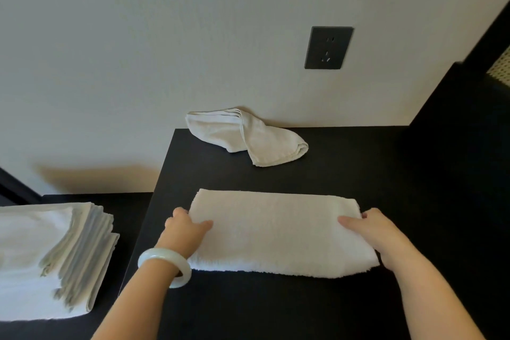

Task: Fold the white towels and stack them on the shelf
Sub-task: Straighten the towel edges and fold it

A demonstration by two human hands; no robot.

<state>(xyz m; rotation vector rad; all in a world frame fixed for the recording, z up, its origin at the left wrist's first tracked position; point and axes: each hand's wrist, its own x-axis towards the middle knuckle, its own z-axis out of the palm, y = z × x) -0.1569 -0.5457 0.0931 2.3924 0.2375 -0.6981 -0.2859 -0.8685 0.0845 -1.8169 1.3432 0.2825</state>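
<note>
While 1 folded towel (pixel 276 232) below the wall socket (pixel 328 47) is pinched endwise by left hand (pixel 187 226) and right hand (pixel 378 234), transfer to the stack (pixel 49 257) left of that socket is judged next.

desk (pixel 345 174): black, matte, back edge met the wall | wall (pixel 138 50): plain off-white | socket (pixel 328 47): black plate, sat on wall above desk's back edge | woven panel (pixel 501 66): pale, beyond right edge
</note>
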